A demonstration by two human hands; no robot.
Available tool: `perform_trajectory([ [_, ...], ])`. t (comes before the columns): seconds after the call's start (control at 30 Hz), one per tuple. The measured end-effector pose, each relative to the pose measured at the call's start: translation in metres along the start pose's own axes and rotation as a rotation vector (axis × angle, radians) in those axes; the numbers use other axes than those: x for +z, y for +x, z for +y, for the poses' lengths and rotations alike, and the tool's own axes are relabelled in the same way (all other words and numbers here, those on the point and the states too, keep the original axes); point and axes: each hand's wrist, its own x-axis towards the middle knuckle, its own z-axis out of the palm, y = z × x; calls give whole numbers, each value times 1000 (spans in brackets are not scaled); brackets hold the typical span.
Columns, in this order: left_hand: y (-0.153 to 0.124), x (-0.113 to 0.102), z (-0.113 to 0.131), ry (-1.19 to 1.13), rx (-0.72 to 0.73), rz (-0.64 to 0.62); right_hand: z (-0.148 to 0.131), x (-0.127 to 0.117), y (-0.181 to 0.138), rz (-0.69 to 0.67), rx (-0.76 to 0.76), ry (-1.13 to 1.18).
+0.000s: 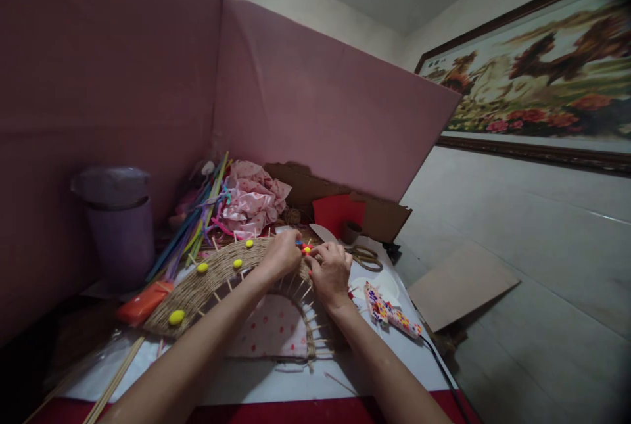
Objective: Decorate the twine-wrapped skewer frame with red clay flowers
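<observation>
A half-ring arch wound with brown twine (221, 273) lies on the table, with thin wooden sticks poking out of its edges. Several yellow oval pieces (176, 317) sit on its left side. Both hands meet at the arch's top right. My right hand (331, 273) is closed, thumb and fingertips on a small red flower-like piece with a yellow centre (307, 250). My left hand (282, 254) is closed close beside it, fingertips at a small blue bit (298, 243); what they grip is partly hidden. Dotted pale fabric (271, 329) shows inside the arch.
Right of the hands lie scissors (365, 258) and a flower-patterned glue gun (389, 312) with a black cord. Coloured pipe cleaners (197, 227), crumpled pink fabric (254, 197) and a purple bin (121, 233) stand left. Pink panels (315, 95) rise behind; red sheets (338, 212) lie before them.
</observation>
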Motion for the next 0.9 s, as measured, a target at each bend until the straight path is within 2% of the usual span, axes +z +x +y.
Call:
perform_trajectory([
  [0.13, -1, 0, 1, 0, 1, 0, 2, -1, 1, -21, -9, 19],
  [0.3, -1, 1, 0, -9, 2, -4, 8, -16, -6, -26, -95, 50],
  [0.53, -2, 1, 0, -12, 3, -10, 10, -27, -18, -115, -280, -87],
  [0.9, 0, 3, 0, -8, -3, -19, 13, -27, -17, -102, -329, -131],
])
